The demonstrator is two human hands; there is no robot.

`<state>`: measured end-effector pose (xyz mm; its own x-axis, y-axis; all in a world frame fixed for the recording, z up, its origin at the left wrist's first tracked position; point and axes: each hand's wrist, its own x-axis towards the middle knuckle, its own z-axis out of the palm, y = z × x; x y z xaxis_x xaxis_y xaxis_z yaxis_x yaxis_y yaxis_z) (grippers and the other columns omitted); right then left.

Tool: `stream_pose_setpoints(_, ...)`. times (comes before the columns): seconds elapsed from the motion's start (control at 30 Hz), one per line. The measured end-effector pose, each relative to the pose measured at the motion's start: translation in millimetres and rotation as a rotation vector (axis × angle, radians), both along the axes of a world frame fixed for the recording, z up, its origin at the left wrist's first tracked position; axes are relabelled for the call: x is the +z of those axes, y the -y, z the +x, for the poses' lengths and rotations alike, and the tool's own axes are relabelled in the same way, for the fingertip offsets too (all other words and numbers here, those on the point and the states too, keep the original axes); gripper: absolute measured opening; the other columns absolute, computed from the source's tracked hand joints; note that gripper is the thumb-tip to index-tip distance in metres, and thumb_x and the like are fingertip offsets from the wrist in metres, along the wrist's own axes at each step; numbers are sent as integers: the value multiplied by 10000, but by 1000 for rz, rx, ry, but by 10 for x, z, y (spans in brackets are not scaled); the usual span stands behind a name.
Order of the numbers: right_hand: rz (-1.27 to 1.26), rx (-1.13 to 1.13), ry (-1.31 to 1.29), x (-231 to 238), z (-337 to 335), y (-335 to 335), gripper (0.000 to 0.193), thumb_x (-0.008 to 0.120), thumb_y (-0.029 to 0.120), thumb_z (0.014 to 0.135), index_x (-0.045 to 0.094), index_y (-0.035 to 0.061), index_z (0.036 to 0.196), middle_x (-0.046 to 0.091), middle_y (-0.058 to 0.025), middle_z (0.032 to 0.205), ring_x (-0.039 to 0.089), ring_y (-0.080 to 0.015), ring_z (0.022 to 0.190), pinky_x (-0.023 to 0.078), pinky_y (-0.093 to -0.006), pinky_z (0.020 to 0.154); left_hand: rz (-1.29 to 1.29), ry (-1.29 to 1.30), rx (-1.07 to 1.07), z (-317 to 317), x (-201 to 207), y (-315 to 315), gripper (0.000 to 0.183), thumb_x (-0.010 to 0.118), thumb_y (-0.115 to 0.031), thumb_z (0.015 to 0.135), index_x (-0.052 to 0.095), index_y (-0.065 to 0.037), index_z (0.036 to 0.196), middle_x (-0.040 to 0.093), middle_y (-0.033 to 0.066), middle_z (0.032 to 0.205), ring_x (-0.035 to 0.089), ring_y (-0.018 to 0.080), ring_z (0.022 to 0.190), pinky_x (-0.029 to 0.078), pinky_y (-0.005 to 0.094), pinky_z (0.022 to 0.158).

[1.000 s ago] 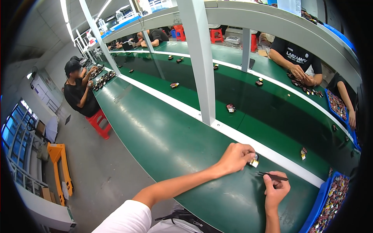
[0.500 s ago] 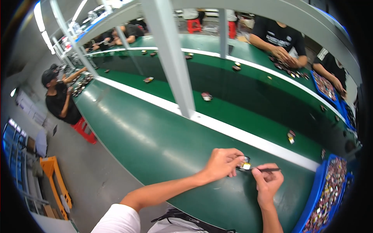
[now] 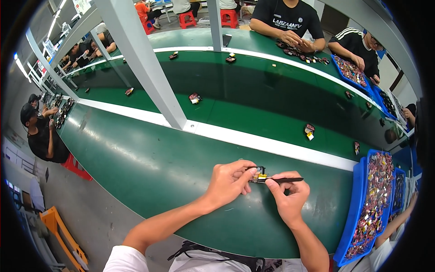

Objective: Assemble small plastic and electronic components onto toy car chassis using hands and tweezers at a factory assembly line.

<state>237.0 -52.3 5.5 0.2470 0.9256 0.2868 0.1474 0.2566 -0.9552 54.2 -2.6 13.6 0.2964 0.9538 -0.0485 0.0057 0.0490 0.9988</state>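
My left hand (image 3: 230,182) is closed on a small black-cased electronic part (image 3: 260,177) with a yellow piece in it, held just above the green bench. A pair of slim black tweezers (image 3: 290,180) lies between the thumb and fingers of my right hand (image 3: 290,194). Their working end meets the near right side of the part, beside the yellow piece. My fingers hide the tips, and some of the part is covered by my left thumb and fingers.
On my right stands a blue bin (image 3: 358,199) heaped with small parts. Beyond a white rail (image 3: 253,146) runs a green conveyor belt (image 3: 253,115) carrying scattered parts. A grey post (image 3: 145,68) rises from the rail. Co-workers sit across the belt and at far left.
The view has swung right, so the bench and people sit further left in it. Both hands keep their hold, with the tweezers still at the electronic part.
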Motion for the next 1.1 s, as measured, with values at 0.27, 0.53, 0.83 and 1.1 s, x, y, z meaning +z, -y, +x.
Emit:
stream_pose_setpoints(0.27,-2,-31,62,-35,53,5,132,822,-17,807,710,-22,878,713,-41,797,481,-11,484,342,-190,470,6,-10,10,34,-7,3,212,647,-69,992,675,88,1133,739,135,878,688,140,619,559,262,514)
stream_pose_setpoints(0.53,-28,10,111,-53,113,17,165,791,-20,849,654,-38,938,671,-49,817,497,-16,545,355,-180,500,-20,-11,3,70,-24,2,227,640,-62,1000,661,98,1159,739,148,917,697,154,647,567,266,534)
stream_pose_setpoints(0.83,-10,-44,58,-90,175,8,132,824,-1,816,709,-20,877,688,-11,750,452,8,477,304,-189,460,-26,18,52,201,-81,14,201,658,-79,982,693,86,1090,745,130,847,685,130,600,552,257,500)
stream_pose_setpoints(1.1,-143,38,-171,-129,379,19,136,799,-11,849,697,-29,938,623,31,710,412,22,525,269,-182,469,-44,25,-32,379,-102,73,229,621,-44,1005,657,106,1174,734,160,918,724,184,687,602,282,572)
